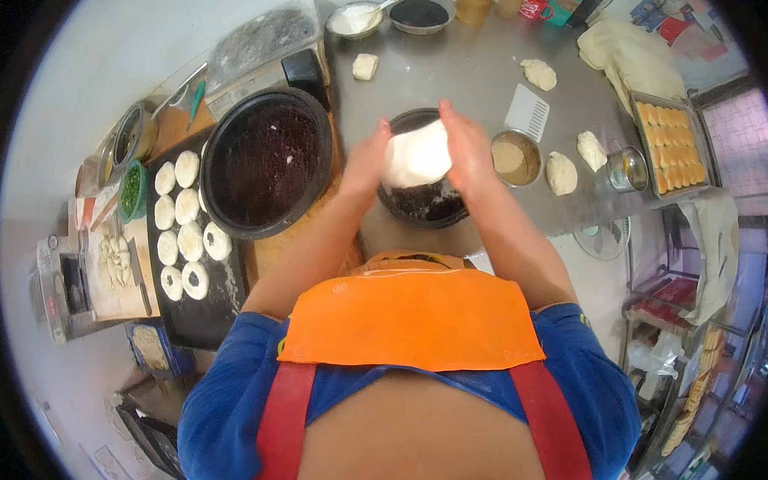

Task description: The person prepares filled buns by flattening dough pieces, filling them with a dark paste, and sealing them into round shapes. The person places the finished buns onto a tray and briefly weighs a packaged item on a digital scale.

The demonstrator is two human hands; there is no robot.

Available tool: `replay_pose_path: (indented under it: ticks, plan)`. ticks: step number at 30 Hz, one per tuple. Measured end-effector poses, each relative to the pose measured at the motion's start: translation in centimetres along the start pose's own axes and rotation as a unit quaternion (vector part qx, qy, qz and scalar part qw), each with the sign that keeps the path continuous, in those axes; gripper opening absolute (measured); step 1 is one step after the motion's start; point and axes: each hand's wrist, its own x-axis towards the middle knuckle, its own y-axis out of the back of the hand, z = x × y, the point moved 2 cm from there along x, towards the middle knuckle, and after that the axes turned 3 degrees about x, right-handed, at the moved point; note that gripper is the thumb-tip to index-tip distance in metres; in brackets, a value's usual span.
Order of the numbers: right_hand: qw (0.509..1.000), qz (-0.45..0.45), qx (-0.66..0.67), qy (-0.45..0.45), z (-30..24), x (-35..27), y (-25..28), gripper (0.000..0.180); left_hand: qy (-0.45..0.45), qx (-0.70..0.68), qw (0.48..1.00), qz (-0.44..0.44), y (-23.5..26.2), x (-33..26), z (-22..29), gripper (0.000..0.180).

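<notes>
A flattened white piece of dough point(418, 156) is held up between my two hands, over a dark round pan point(427, 209). My left hand point(369, 158) grips its left edge, and my right hand point(467, 150) has the right edge, thumb side up. Part of the pan is hidden by the dough and hands. Just right of my right hand stands a metal bowl of beige paste point(514, 158). A white scraper point(527, 114) lies behind that bowl. Loose dough lumps rest around it, among them one lump point(561, 173) to its right.
On the left, a larger dark pan point(268, 164) overlaps a black tray point(204, 314) of round dough cakes. Farther left stands a green bowl point(132, 191) of chopped greens. A tray of browned buns point(673, 148) and a metal tin point(627, 169) sit at the right.
</notes>
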Motion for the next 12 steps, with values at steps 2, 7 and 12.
replay_pose_path:
  ticks: [2,7,12]
  plan:
    - [0.99,-0.063,-0.116,0.04,-1.3,0.3,-0.6,0.033,0.072,-0.151,0.978,-0.123,0.3,-1.1,0.6,0.078]
    - [0.589,-0.414,-0.575,0.388,-1.7,-4.8,-4.7,0.018,0.133,-0.302,0.93,-0.162,1.0,-0.2,-0.1,0.046]
    - [0.718,-0.264,-0.541,0.349,-4.1,-2.4,-1.7,0.029,-0.08,-0.356,0.927,-0.081,3.8,-0.7,3.8,0.051]
